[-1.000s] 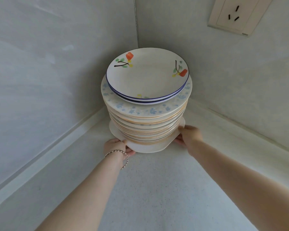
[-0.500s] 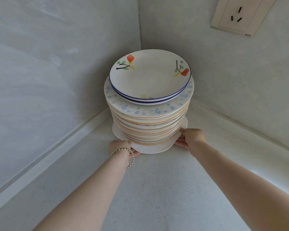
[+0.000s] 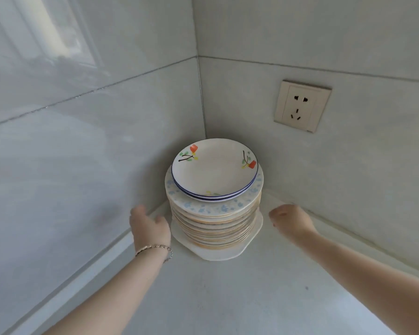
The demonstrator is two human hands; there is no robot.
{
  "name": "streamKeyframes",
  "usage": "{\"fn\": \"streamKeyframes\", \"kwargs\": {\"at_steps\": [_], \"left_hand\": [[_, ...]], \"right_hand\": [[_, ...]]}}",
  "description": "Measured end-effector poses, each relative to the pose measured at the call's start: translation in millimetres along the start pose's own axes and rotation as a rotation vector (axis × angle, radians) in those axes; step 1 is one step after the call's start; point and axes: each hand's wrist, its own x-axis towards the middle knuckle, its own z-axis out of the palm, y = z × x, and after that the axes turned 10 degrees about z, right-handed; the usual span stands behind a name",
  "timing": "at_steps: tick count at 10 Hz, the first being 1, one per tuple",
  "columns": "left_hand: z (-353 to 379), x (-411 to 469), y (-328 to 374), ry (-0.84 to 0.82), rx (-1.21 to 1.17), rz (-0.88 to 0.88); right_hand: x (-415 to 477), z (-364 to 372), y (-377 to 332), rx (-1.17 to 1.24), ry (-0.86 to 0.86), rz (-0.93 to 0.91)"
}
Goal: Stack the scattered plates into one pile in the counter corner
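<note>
Pile of plates (image 3: pixel 214 199) tucked into the counter (image 3: pixel 228 298) corner, close to the joint of the two tiled walls (image 3: pixel 94 153). Up top, a small plate (image 3: pixel 213 170) with red flowers and a blue rim, a matching one right beneath. Below those, a wider plate (image 3: pixel 228 207) dotted with pale blue flowers, then a run of orange-edged plates (image 3: pixel 213 229), and at the very bottom a white plate (image 3: pixel 218 255) with angled corners, flat on the counter. Left hand (image 3: pixel 150 226) just beside the pile's left flank, fingers loose and spread, gripping nothing; thumb-to-plate contact impossible to judge. Bracelet (image 3: pixel 155 249) on that wrist. Right hand (image 3: pixel 292 220) off to the pile's right, clear of it, fingers loosely bent, holding nothing. On the right-hand wall, a beige socket (image 3: pixel 301 105).
</note>
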Motion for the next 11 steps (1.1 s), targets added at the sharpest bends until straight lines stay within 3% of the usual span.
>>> {"fn": "streamKeyframes", "kwargs": {"at_steps": [1, 2, 3, 7, 9, 11], "left_hand": [[-9.8, 22.4, 40.7, -0.034, -0.001, 0.284], [9.0, 40.1, 62.3, -0.219, 0.068, 0.265], [29.6, 45.8, 64.3, -0.342, 0.123, 0.188], [23.9, 44.3, 46.6, -0.355, -0.007, 0.203], [25.7, 42.6, 49.6, -0.387, 0.019, 0.217], [-7.3, 24.7, 74.0, -0.314, 0.213, 0.279]], "right_hand": [[-11.4, -27.1, -47.1, 0.162, 0.115, -0.202], [-2.4, -22.1, -90.8, 0.173, 0.090, -0.260], [9.4, -0.2, -104.0, 0.163, 0.068, -0.185], [-11.7, 15.3, -78.0, 0.434, 0.099, -0.283], [-4.8, 15.2, -76.0, 0.336, 0.066, -0.259], [-34.1, -11.7, -70.7, 0.096, 0.133, -0.192]]}}
